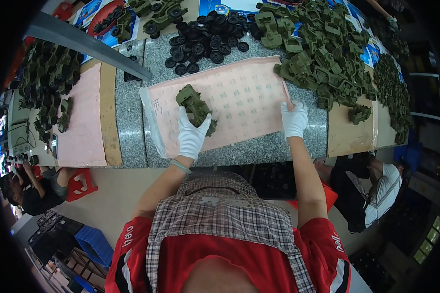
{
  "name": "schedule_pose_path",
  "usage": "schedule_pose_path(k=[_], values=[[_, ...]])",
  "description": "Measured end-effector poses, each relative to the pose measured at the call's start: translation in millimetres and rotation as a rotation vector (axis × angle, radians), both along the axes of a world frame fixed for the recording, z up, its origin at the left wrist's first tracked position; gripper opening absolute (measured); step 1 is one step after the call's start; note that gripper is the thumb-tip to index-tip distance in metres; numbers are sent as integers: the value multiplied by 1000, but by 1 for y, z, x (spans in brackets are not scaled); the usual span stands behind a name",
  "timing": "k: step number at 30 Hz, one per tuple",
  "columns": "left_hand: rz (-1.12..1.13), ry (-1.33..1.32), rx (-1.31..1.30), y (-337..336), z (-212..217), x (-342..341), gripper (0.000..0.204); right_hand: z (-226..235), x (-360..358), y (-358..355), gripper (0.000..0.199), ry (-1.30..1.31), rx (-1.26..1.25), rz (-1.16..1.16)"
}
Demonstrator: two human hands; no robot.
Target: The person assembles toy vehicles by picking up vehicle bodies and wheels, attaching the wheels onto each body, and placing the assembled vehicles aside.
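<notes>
My left hand, in a white glove, is closed around an olive-green toy vehicle body, thumb on one side and fingers on the other. The body lies over the left part of a pale pink sheet printed with rows of small marks. At the sheet's right edge is my right hand, also gloved, its thumb and fingers closed on that edge. Beyond the sheet rests a heap of black toy wheels. Many more green vehicle bodies are piled at the far right.
A grey metal bar slants over the grey speckled table at the left. A red tray of black parts stands at the far left. One loose green body sits on cardboard at the right. Other people sit at both sides.
</notes>
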State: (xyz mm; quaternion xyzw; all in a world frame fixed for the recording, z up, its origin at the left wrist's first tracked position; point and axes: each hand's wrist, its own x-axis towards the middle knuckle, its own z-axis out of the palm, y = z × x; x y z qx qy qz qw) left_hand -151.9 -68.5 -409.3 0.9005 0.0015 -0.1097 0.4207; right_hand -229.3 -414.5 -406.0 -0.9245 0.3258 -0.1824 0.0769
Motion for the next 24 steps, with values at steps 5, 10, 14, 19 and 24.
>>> schedule_pose_path(k=[5, 10, 14, 19, 24], values=[[99, 4, -56, -19, -9, 22, 120, -30, -28, -26, 49, 133, 369, -100], [-96, -36, 24, -15, -10, 22, 117, -28, -81, -16, 46, 217, 460, -132], [-134, 1, -24, -2, -14, 24, 116, 12, -64, -10, 29, 305, 164, 57], [-113, -36, -81, 2, -13, 25, 104, 49, 72, -2, 26, -60, 114, 623], [-140, 61, -205, 16, -25, 16, 90, 34, 234, -23, 49, 132, -426, 613]])
